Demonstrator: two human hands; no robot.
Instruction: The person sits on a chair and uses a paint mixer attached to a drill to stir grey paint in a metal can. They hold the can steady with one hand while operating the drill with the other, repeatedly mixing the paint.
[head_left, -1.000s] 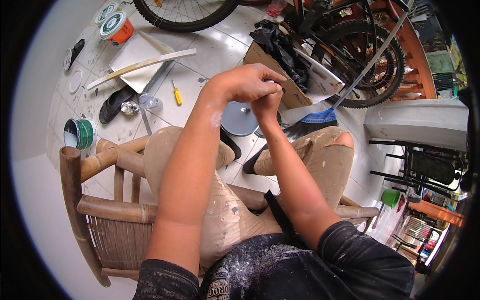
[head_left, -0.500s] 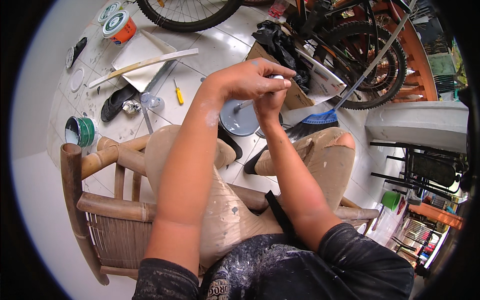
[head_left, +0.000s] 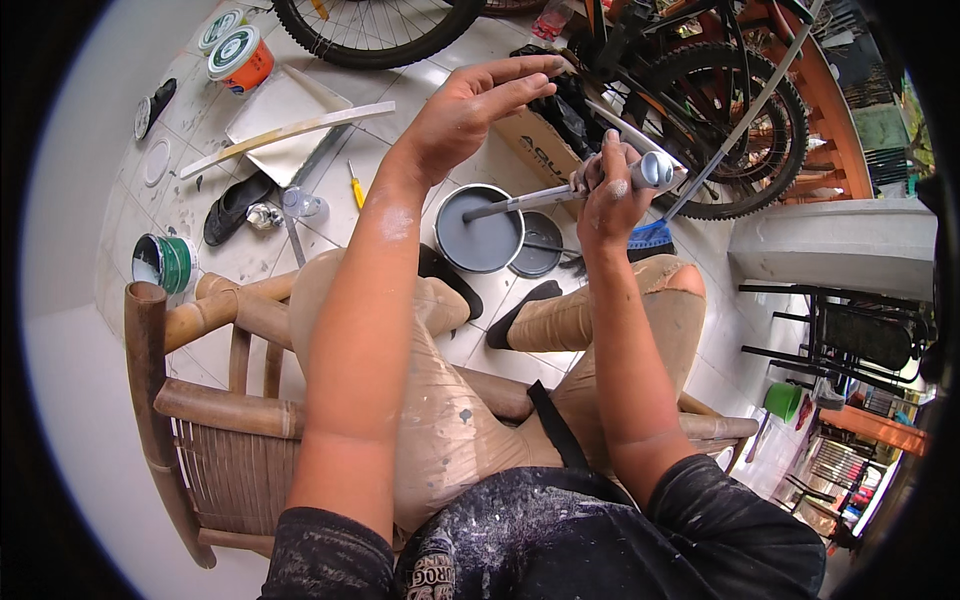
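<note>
A grey metal pipe (head_left: 535, 199) stands tilted in a bucket of grey paint (head_left: 479, 229), its lower end in the paint. My right hand (head_left: 612, 198) is closed round the pipe's upper part, and the rounded top end sticks out past it. Grey smears mark the fingers. My left hand (head_left: 465, 110) is raised above and left of the bucket, fingers stretched out with nothing in them. Touching the bucket's right side is a smaller dark round container (head_left: 537, 246) with grey inside and a thin stick-like handle across it.
A cardboard box (head_left: 545, 150) with a black plastic bag and bicycles (head_left: 730, 130) stand beyond. A broom (head_left: 650, 236) leans at right. On the left lie a white tray (head_left: 290, 95) under a wooden strip, a yellow screwdriver (head_left: 358, 190), a black shoe (head_left: 232, 210) and a green can (head_left: 175, 262).
My hands were together at the pipe's top over the bucket. The left has let go and risen up and left; the right has moved right, tilting the pipe with it.
</note>
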